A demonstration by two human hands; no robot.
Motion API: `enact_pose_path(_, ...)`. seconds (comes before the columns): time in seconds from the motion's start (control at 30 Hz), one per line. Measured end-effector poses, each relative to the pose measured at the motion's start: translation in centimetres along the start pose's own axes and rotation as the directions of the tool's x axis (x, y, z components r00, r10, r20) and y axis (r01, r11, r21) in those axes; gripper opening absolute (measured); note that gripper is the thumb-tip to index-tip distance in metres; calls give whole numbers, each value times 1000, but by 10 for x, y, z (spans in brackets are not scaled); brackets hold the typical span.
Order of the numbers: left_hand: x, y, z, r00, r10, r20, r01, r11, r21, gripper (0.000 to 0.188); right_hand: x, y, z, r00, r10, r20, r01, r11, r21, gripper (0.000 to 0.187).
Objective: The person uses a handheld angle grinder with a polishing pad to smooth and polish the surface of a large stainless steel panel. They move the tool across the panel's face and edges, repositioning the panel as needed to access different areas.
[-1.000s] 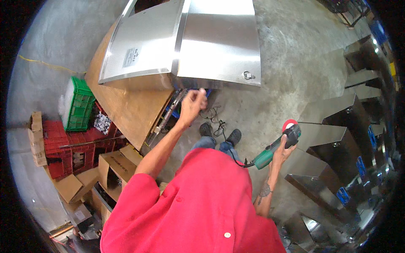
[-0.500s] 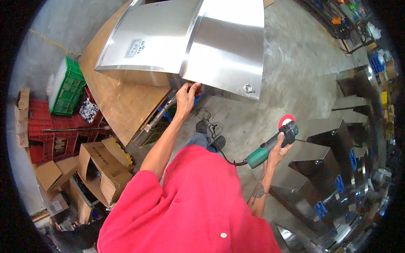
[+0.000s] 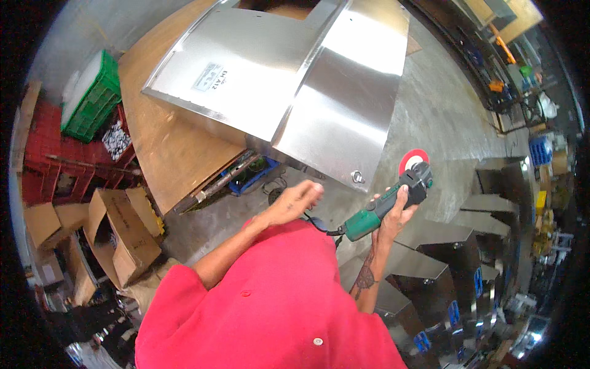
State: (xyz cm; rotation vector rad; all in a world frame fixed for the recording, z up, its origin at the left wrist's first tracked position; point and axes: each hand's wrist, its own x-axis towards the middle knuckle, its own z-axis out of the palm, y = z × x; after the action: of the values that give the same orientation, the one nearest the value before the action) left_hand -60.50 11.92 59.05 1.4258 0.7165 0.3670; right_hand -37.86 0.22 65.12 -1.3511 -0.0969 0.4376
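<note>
My right hand (image 3: 396,215) grips a green and black angle grinder (image 3: 382,209) by its body. The grinder's red-rimmed disc (image 3: 413,162) points away from me, apart from the metal. In front of my shirt, my left hand (image 3: 296,202) hangs in the air with its fingers curled, and I see nothing in it. A large shiny sheet-metal housing (image 3: 246,67) lies on a wooden board (image 3: 166,144) ahead of me. Its right panel (image 3: 350,104) overhangs the board and carries a small ring fitting (image 3: 357,177) near the close corner. The left hand is nearest to that panel's front edge.
Cardboard boxes (image 3: 123,237), red crates (image 3: 52,175) and a green crate (image 3: 95,101) stand on the left. Several dark metal housings (image 3: 442,246) line the floor at right. A blue crate (image 3: 252,178) sits under the board. The grinder's cord (image 3: 329,231) runs close to my body.
My left hand has let go of the housing's front edge and come back toward my body, to the right. The grinder stays in my right hand, slightly lower left. The view has shifted.
</note>
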Motion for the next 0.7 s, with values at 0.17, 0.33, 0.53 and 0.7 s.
enact_pose_path(0.17,13,49,15,908,238,-345,-108,928,355,38,35,0,35,979,-15,202,22,999,-28,53)
enact_pose_path(0.33,24,42,-20,367,325,-872,87,921,380,54,77,5,39,939,19,343,6,997,-71,55)
enact_pose_path(0.53,34,24,-46,375,517,-770,200,765,612,57,107,3,22,871,146,469,-88,986,-144,56)
enact_pose_path(0.7,23,27,17,313,331,-890,300,855,424,33,122,19,15,816,154,557,-99,987,-128,60)
